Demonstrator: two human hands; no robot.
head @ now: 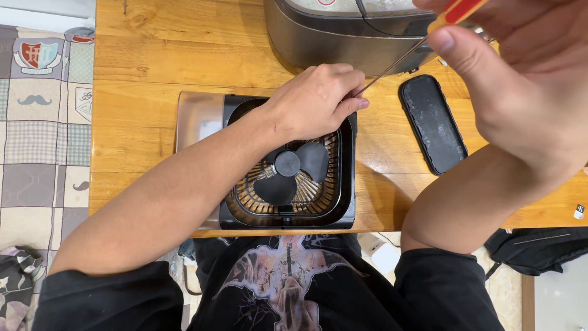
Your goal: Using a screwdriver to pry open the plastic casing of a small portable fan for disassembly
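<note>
Fan (288, 168), small, black, grille off and blades bare, lies flat on wooden surface (141, 67) at 6 o'clock. Left hand (315, 101) rests on its 1 o'clock corner, fingers pinched narrow around screwdriver (392, 64) shaft near the tip. Right hand (520, 79) at 2 o'clock grips the red-yellow handle. Black oval cover (432, 124) lies just beside the fan at 3 o'clock. Risk: tip could slip off the screw and jab left fingers, since the shaft runs steeply slanted.

Glossy black plastic fan (288, 175) housing at centre, warm varnished wood tabletop (141, 73) with visible grain, thin bare metal screwdriver (392, 64) shaft, shiny red-and-yellow plastic handle upper right, matt dusty black oblong cover (432, 124), quilted cloth at left.
</note>
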